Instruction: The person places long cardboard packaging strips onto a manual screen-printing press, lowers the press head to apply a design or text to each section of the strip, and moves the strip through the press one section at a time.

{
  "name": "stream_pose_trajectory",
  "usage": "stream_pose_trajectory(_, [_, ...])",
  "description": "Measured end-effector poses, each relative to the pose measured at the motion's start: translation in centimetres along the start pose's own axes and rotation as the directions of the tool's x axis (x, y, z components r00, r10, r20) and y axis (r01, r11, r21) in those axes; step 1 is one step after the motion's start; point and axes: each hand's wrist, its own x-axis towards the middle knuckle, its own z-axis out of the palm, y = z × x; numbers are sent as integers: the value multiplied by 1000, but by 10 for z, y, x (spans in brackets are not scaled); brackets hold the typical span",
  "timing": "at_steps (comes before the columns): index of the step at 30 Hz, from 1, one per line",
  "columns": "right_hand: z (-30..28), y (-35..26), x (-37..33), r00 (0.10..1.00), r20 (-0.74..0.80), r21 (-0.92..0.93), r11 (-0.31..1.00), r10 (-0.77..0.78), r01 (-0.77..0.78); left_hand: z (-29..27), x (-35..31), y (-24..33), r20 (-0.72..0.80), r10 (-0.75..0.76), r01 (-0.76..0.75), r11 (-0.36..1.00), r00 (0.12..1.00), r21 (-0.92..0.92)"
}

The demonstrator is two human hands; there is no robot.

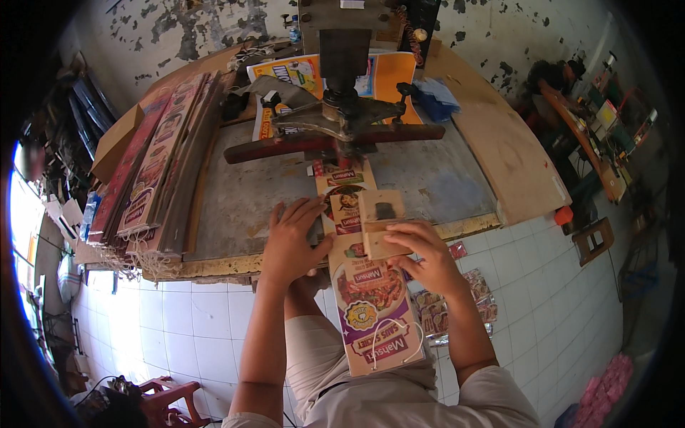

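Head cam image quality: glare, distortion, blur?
Head view: window at the left rim blown out, glare on the floor tiles nearby; table edge bowed by the fisheye, corners black; background worker at right dim; left hand and right hand fairly sharp.

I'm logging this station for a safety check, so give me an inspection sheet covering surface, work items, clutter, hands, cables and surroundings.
Surface: grey bench top, stained; a press stands over it.
Work items: printed strips overhang the front edge; wooden block on top.
Clutter: stacked strips at left; crumpled blue sheet at right rear.
Left hand: open, at the printed strips' left edge.
Right hand: gripping the wooden block.
Cables: possibly one left of the red stool; unclear.
Surroundings: white tiled floor; another person at upper right.
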Motion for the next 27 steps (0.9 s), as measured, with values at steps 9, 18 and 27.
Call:
stream_pose_trajectory(9, [-36,34,-10,979,-111,-183,965,170,-189,-4,0,2,-11,7,-7,1000,1000,12])
stream_pose_trajectory(18, [-68,78,-29,908,-158,-283,864,387,-417,-4,0,4,1,-12,12,1000,1000,6])
stream_pose_trajectory(27, [-61,81,-19,892,-210,-278,850,400,-447,-5,1,3,-2,-6,6,1000,1000,7])
